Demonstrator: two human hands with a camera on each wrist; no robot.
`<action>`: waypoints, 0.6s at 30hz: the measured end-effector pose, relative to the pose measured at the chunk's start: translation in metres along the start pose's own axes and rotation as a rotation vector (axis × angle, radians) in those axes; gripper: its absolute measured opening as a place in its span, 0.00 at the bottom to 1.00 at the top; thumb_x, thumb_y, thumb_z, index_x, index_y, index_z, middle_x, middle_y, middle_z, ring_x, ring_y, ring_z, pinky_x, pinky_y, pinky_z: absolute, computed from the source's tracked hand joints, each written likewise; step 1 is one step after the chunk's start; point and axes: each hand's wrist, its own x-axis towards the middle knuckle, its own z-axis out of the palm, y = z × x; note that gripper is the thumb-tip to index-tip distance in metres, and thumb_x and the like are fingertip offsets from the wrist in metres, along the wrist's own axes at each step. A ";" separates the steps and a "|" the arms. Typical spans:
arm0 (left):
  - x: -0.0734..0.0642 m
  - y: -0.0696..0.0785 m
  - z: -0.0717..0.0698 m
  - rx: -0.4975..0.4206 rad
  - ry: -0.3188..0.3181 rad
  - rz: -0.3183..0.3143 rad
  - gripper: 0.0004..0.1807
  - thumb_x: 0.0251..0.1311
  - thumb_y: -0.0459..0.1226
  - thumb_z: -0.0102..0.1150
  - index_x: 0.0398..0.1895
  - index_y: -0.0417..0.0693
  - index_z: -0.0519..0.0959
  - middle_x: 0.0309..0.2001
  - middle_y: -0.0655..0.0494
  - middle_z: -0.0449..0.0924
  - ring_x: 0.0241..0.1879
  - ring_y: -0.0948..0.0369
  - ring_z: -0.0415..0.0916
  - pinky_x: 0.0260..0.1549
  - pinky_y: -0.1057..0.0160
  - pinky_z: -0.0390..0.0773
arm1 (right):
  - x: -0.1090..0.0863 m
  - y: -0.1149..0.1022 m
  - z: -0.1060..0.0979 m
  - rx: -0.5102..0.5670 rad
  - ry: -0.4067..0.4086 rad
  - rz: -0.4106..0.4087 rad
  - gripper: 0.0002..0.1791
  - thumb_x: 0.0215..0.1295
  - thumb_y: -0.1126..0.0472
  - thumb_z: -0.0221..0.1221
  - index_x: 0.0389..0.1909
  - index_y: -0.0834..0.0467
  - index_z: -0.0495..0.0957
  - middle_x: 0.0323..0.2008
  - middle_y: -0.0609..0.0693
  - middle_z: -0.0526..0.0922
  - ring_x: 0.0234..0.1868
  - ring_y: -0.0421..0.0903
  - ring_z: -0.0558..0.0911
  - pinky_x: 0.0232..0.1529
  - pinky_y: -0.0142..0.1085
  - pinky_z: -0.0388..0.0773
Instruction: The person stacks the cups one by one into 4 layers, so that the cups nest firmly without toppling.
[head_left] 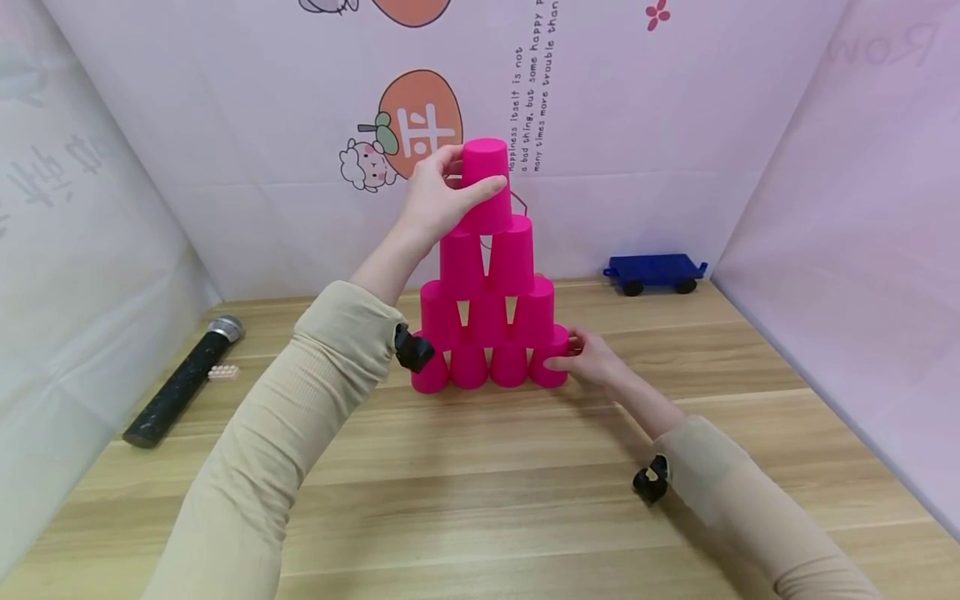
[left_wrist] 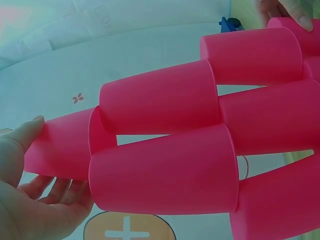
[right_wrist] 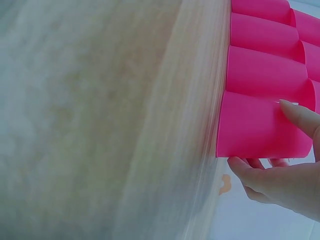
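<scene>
Several upside-down pink cups make a four-tier pyramid on the wooden table. At its peak, my left hand (head_left: 437, 198) grips the top cup (head_left: 487, 160), thumb across the front and fingers round its far side. That cup's rim is right at the two cups (head_left: 512, 258) below it; the left wrist view shows this top cup (left_wrist: 65, 145) between thumb and fingers. Down at the table, my right hand (head_left: 594, 360) holds the rightmost bottom cup (head_left: 549, 369) between thumb and fingers. In the right wrist view, this bottom cup (right_wrist: 260, 127) stands against its neighbour.
On the left of the table (head_left: 450, 483) lies a black microphone (head_left: 180, 387) with a small pale pink block (head_left: 223, 372) beside it. A blue toy wagon (head_left: 654, 271) stands at the back right. White printed sheets (head_left: 285, 167) wall the back and sides.
</scene>
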 end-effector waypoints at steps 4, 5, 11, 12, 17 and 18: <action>0.000 -0.002 -0.001 -0.016 -0.014 -0.002 0.36 0.52 0.47 0.66 0.65 0.55 0.65 0.58 0.55 0.72 0.53 0.61 0.73 0.50 0.60 0.78 | 0.000 0.000 0.000 0.005 0.000 -0.001 0.34 0.58 0.59 0.63 0.63 0.65 0.61 0.56 0.66 0.71 0.55 0.57 0.72 0.55 0.43 0.71; 0.000 -0.002 -0.001 -0.017 -0.015 -0.004 0.36 0.51 0.47 0.66 0.65 0.56 0.65 0.58 0.56 0.72 0.54 0.61 0.73 0.50 0.61 0.78 | 0.000 0.000 0.000 0.005 0.000 -0.003 0.34 0.58 0.59 0.63 0.63 0.65 0.61 0.55 0.66 0.71 0.55 0.57 0.72 0.54 0.43 0.71; -0.011 -0.007 -0.007 -0.015 0.001 -0.018 0.40 0.50 0.50 0.67 0.67 0.59 0.62 0.62 0.58 0.69 0.59 0.61 0.69 0.53 0.61 0.77 | 0.000 0.001 0.000 0.011 -0.001 -0.006 0.34 0.58 0.60 0.63 0.63 0.65 0.61 0.55 0.66 0.71 0.55 0.57 0.72 0.52 0.41 0.71; -0.014 -0.008 -0.010 -0.018 0.003 -0.019 0.40 0.50 0.50 0.67 0.67 0.59 0.62 0.62 0.59 0.69 0.60 0.60 0.68 0.54 0.61 0.76 | 0.000 0.001 0.000 0.011 -0.002 -0.006 0.34 0.58 0.60 0.63 0.63 0.65 0.61 0.55 0.66 0.71 0.55 0.57 0.72 0.53 0.41 0.71; -0.033 -0.014 -0.027 -0.069 0.004 0.001 0.37 0.52 0.50 0.65 0.66 0.59 0.63 0.62 0.58 0.69 0.62 0.60 0.67 0.57 0.57 0.75 | 0.000 0.002 0.000 0.003 -0.002 -0.009 0.34 0.58 0.59 0.63 0.63 0.65 0.61 0.55 0.66 0.71 0.55 0.57 0.72 0.53 0.42 0.71; -0.038 -0.016 -0.032 -0.080 0.005 0.010 0.36 0.53 0.49 0.65 0.66 0.59 0.63 0.62 0.57 0.69 0.62 0.60 0.67 0.57 0.57 0.74 | 0.000 0.002 0.000 0.000 -0.002 -0.010 0.34 0.58 0.59 0.63 0.63 0.65 0.61 0.55 0.66 0.72 0.55 0.57 0.72 0.53 0.42 0.71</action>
